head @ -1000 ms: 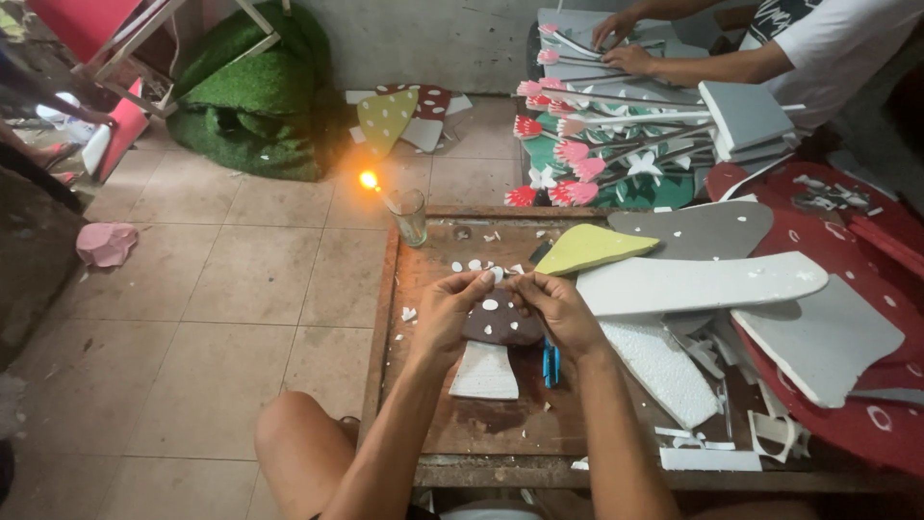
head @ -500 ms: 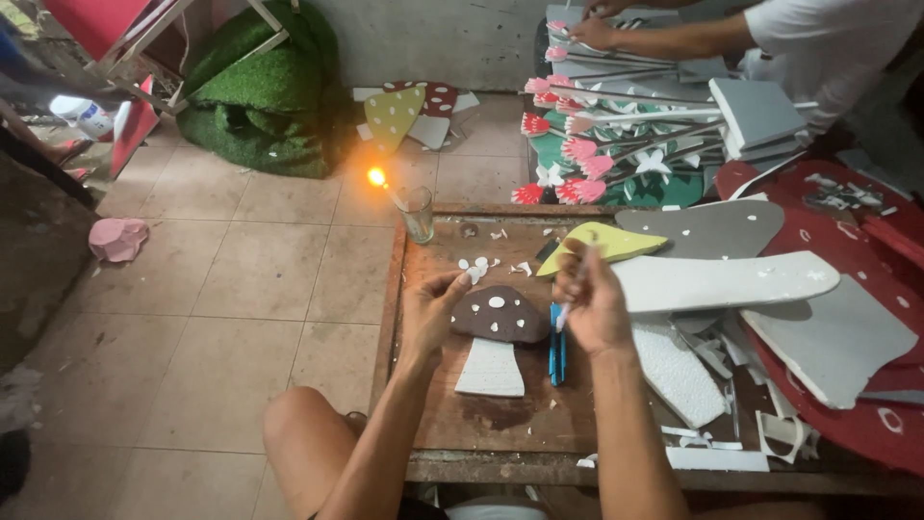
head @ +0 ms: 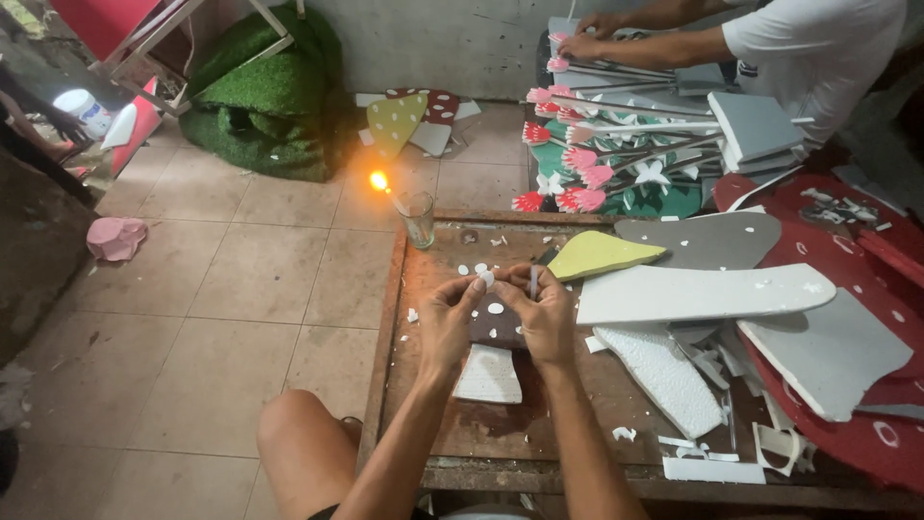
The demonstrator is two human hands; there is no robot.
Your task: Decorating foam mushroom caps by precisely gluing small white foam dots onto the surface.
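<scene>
Fingers of the left hand [head: 449, 320] and the right hand [head: 545, 313] meet above the bench [head: 404, 385], pinching one small white foam dot [head: 486, 278] between their tips. The right hand also grips a thin dark tool [head: 532, 282], held upright; what kind of tool cannot be told. Both forearms rise from the lower edge, converging, wrists slightly bent. Directly beneath the hands lies one foam mushroom [head: 493, 349]: a dark brown cap with white dots and a white stem. Loose white scraps lie scattered about it. Just right, one yellow-green foam piece [head: 597, 256] overlaps grey and white cut-outs [head: 703, 294], several stacked. At the bench's far left corner stands one glass [head: 419, 218] with one lit candle [head: 380, 182]. Beyond, a second person's two hands [head: 592, 34] work over a pile of pink foam flowers [head: 577, 164]. On the tiled floor lies a green turf roll [head: 265, 101].
</scene>
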